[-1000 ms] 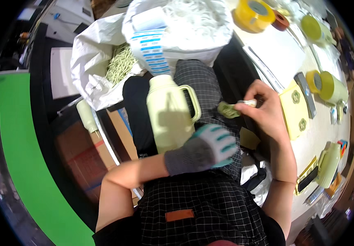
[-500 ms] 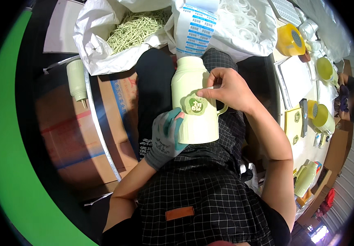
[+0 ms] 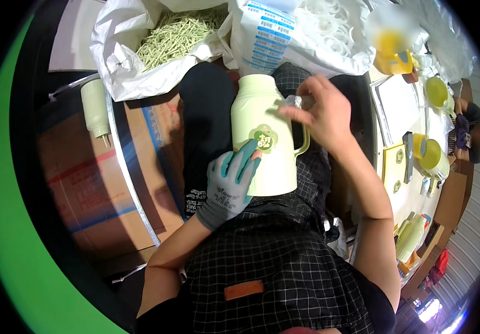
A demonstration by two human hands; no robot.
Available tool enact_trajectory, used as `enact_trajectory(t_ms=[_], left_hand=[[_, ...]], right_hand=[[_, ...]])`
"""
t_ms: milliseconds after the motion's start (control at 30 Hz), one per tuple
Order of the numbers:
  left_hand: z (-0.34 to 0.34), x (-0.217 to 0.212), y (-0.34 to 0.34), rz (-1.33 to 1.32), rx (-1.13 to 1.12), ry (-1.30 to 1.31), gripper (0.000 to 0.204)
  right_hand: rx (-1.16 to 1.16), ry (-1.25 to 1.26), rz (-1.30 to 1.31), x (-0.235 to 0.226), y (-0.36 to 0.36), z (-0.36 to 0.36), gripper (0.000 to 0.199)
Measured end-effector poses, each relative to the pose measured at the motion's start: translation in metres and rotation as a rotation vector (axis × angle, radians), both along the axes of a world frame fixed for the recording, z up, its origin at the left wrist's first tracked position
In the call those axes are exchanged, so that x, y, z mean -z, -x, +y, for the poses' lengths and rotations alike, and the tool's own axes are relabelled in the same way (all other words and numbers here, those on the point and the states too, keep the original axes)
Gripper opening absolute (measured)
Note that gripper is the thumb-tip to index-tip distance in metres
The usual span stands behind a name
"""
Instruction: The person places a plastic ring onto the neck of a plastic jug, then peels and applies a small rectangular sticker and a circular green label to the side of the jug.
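A pale green vacuum flask (image 3: 262,172) lies in my lap, its neck pointing away from me and its handle on the right. Its front carries a green flower-shaped sticker (image 3: 264,137). My left hand (image 3: 230,181), in a grey and teal glove, holds the flask's lower left side, one fingertip pressing on the sticker's lower edge. Just right of the flask's shoulder, my bare right hand (image 3: 324,111) pinches a small crumpled bit of clear film (image 3: 294,101), apart from the sticker.
Beyond my knees stand white sacks with pale green sticks (image 3: 181,39) and translucent rings (image 3: 326,28). A backing sheet of labels (image 3: 273,36) hangs between them. The right-hand table bears a sticker sheet (image 3: 394,167), tape rolls and another flask (image 3: 411,238). Cardboard boxes (image 3: 98,189) lie left.
My right hand has moved up and right off the sticker, with clear film now showing between its fingers. My left fingers have slid up onto the sticker's edge.
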State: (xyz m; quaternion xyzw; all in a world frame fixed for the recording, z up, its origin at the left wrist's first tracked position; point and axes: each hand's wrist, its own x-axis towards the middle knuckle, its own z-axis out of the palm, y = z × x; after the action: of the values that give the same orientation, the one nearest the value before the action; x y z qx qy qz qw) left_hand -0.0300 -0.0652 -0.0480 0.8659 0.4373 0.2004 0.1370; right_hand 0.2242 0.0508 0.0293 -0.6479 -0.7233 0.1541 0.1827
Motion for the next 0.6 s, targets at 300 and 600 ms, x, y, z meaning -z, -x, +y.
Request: enact_trajectory(t_ms=[300, 600], left_hand=[[0.010, -0.022, -0.001, -0.387, -0.111, -0.098, 0.038], [0.040, -0.084, -0.094, -0.569, 0.201, -0.255, 0.074]], right_hand=[[-0.294, 0.051, 0.289, -0.016, -0.012, -0.066, 0.088], [0.132, -0.410, -0.097, -0.027, -0.128, -0.125, 0.064]])
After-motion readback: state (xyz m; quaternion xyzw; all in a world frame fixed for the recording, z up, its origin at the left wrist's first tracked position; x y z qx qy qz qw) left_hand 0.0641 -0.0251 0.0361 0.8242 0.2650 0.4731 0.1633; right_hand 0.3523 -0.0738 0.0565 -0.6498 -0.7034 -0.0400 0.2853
